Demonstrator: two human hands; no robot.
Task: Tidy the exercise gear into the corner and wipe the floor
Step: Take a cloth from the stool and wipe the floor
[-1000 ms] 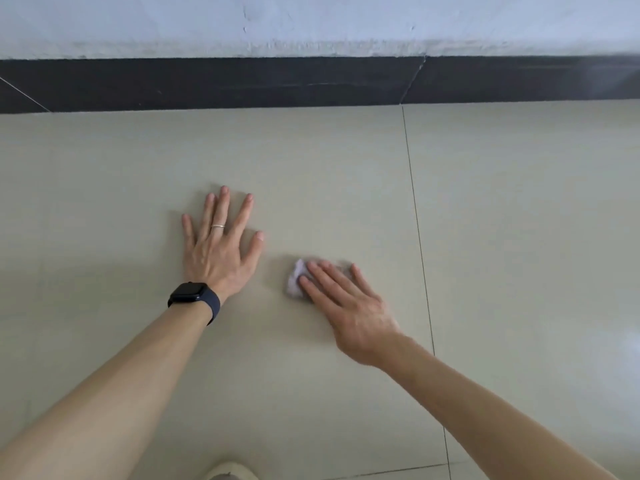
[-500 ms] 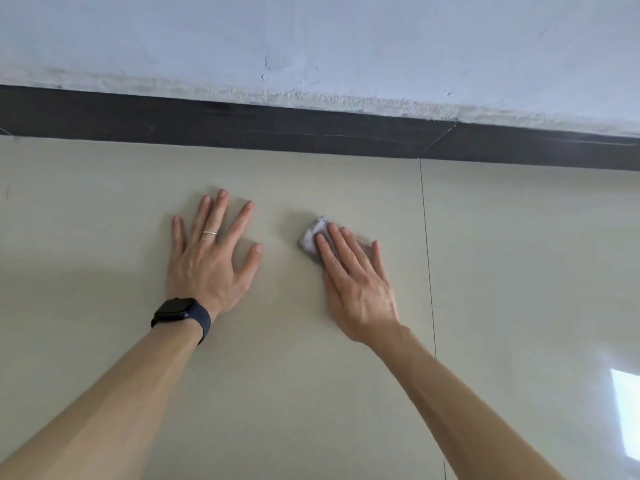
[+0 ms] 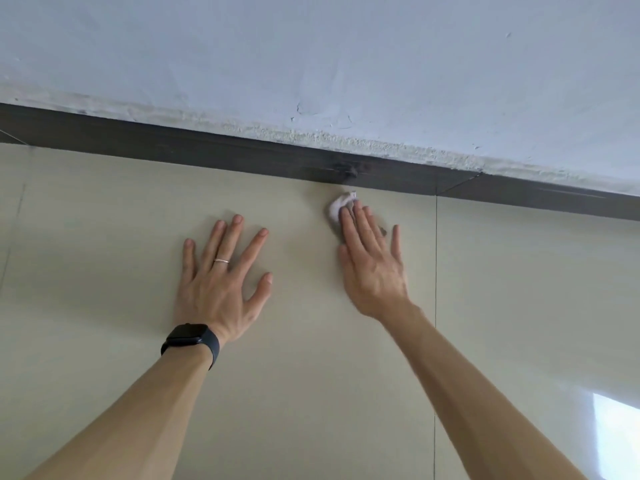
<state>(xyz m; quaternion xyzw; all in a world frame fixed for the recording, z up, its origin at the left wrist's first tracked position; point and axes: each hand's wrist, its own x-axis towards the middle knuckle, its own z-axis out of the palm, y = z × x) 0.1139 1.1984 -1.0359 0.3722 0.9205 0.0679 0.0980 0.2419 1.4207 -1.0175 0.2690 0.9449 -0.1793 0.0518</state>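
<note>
- One pale, chipped wall (image 3: 311,64) fills the top of the view.
- Beige floor tiles (image 3: 311,393) spread below it.
- A dark skirting board (image 3: 173,147) divides them.
- The left hand (image 3: 221,282) lies flat on the tile, fingers spread, holding nothing.
- The right hand (image 3: 372,268) presses down with straight fingers.
- A black watch (image 3: 188,336) wraps the left wrist.
- The small white cloth wad (image 3: 337,206) lies under the right fingertips, just beside the skirting.
- A thin ring (image 3: 221,260) circles one left finger.
</note>
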